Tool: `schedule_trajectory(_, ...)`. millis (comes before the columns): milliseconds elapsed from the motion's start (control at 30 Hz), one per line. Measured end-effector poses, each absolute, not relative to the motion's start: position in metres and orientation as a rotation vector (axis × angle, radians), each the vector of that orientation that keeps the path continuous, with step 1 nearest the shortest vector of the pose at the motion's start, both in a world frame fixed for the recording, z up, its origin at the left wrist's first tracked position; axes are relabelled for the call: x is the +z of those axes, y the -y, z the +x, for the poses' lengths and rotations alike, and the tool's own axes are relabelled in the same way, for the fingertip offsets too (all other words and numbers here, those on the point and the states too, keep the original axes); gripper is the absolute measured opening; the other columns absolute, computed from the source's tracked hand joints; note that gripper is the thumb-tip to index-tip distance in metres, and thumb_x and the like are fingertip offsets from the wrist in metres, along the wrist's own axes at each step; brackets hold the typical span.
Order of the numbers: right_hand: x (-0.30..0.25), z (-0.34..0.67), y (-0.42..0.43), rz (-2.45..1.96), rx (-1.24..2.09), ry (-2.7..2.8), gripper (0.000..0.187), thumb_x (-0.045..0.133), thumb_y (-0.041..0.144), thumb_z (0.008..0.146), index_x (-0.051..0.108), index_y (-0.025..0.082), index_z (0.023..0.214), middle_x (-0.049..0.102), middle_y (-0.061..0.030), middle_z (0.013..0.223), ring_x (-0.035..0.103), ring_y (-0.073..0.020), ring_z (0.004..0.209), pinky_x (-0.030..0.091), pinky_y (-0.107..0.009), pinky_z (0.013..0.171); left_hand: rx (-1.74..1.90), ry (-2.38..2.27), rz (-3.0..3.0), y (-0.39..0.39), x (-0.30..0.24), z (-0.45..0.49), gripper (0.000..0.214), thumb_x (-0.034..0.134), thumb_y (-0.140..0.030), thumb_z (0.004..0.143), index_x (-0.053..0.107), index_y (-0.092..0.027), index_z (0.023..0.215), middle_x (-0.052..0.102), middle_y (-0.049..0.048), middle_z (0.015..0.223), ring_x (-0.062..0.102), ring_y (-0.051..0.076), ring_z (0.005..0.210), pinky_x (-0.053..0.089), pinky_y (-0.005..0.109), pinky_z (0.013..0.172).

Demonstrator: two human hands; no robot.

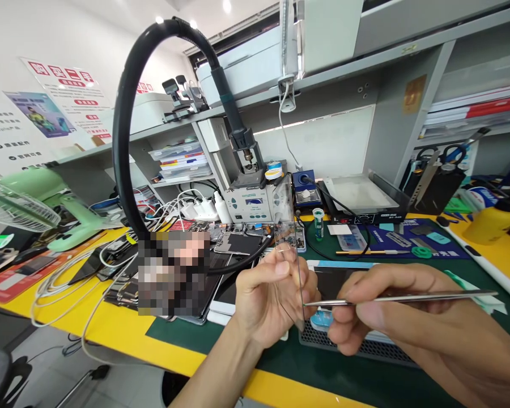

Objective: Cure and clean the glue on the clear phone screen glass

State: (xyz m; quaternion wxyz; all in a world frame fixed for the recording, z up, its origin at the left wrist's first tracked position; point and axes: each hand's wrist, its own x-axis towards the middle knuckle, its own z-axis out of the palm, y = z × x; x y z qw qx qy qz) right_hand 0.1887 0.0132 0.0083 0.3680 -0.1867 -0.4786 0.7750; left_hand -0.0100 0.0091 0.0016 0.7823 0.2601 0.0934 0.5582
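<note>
Upright in front of me, a thin clear glass panel (286, 238) is pinched between the thumb and fingers of my left hand (259, 300). My right hand (391, 317) is closed around slim metal tweezers (425, 296). The tweezers lie almost level, and their tips meet the panel's right edge near its lower part. A tiny green speck shows at the tips; I cannot make out what it is. Below my hands, a dark flat device (334, 277) and a black perforated pad (376, 347) are partly hidden.
A grey control station (250, 205) with a thick black hose (125, 113) stands behind. Phones and parts (240, 243) crowd the left of the green mat (174, 330). At right are a yellow bottle (488, 224) and a tool holder (433, 175). A green fan (55, 195) stands far left.
</note>
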Motion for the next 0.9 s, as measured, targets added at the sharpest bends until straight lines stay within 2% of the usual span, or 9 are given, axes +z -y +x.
schedule_trajectory(400, 0.0087, 0.1881, -0.0140, -0.501, 1.949, 1.206, 0.006, 0.079, 0.023, 0.085, 0.081, 0.024, 0.091, 0.081, -0.0077, 0.086, 0.079, -0.0232, 0.080, 0.067, -0.036, 0.076, 1.215, -0.233, 0.556, -0.0085, 0.0022, -0.0097, 0.011, 0.073, -0.015, 0.073, 0.065, -0.015, 0.081, 0.058, 0.0001, 0.065, 0.058, 0.013, 0.057, 0.047, 0.019, 0.045)
schedule_trajectory(900, 0.0097, 0.1870, -0.0150, -0.500, 1.966, 1.195, 0.007, 0.078, 0.023, 0.086, 0.081, 0.025, 0.092, 0.082, -0.0061, 0.087, 0.079, -0.0213, 0.081, 0.066, -0.032, 0.077, 1.201, -0.195, 0.562, -0.0091, 0.0030, -0.0091, 0.009, 0.072, -0.013, 0.075, 0.066, -0.014, 0.081, 0.064, 0.0016, 0.068, 0.062, 0.013, 0.059, 0.053, 0.020, 0.046)
